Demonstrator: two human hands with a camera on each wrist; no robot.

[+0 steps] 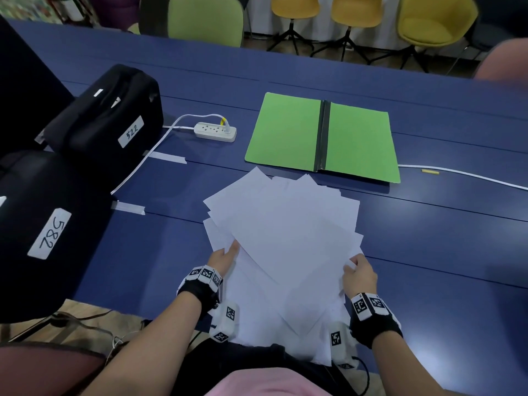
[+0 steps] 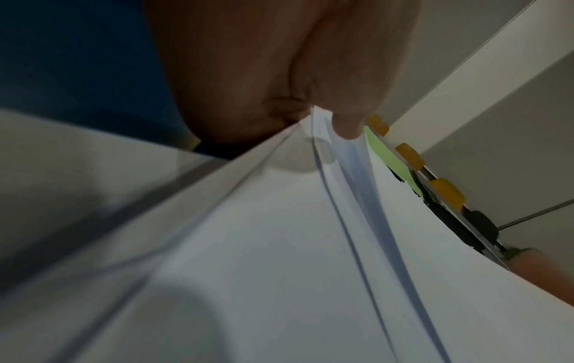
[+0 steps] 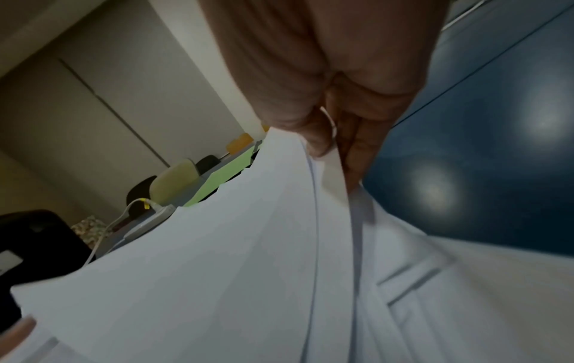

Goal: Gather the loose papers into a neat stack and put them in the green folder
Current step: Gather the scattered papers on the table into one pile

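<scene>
**remote_op:** Both hands are on the papers (image 1: 281, 238) near the table's (image 1: 428, 238) front edge. The left hand (image 1: 225, 257) pinches the left side of the fan, the right hand (image 1: 360, 274) pinches the right. The sheets are still splayed every which way. The green folder (image 1: 323, 135) lies open just beyond them, toward the far edge.

**deskjockey:** What's your worry?

**remote_op:** Lower sheets sliding out, I'd guess. The pinches may only catch the top few, and some hang over the front edge (toward my lap). Squeezing the sides inward could buckle the fan instead of squaring it.

**deskjockey:** Wrist cams any help?

**remote_op:** Yeah. The left wrist view shows the thumb (image 2: 348, 98) clamped over several separated edges, and the right wrist view shows one sheet curling between the fingers (image 3: 357, 137). The head view hides both but gives the whole layout.
</scene>
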